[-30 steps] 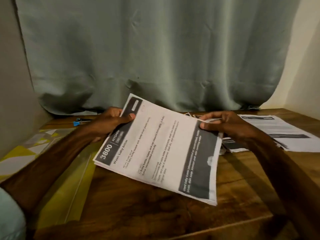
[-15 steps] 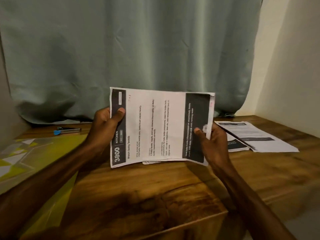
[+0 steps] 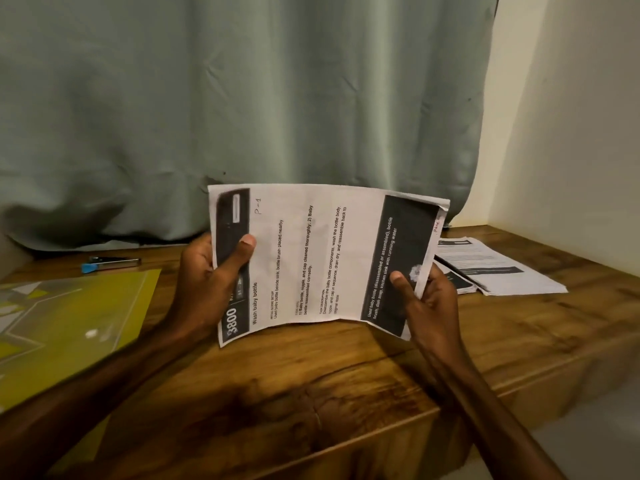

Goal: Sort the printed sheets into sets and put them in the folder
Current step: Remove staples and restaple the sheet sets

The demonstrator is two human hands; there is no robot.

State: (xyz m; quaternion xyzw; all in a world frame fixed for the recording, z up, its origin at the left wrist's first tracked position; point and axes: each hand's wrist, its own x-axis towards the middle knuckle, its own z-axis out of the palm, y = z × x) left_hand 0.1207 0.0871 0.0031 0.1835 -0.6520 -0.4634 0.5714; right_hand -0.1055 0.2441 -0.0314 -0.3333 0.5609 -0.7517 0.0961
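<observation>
Fingers (image 3: 242,252) of L hand (image 3: 204,285) + R hand (image 3: 429,299) tight on sheets (image 3: 311,254) over wood table (image 3: 311,375), green curtain (image 3: 242,98) behind.

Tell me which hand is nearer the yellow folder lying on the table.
Left. The left hand grips the sheets just right of the yellow folder; the right hand holds their opposite end, farther away.

Printed sheets (image 3: 311,258) upright (slightly bowed); yellow folder (image 3: 69,327) lies flat at left.
</observation>
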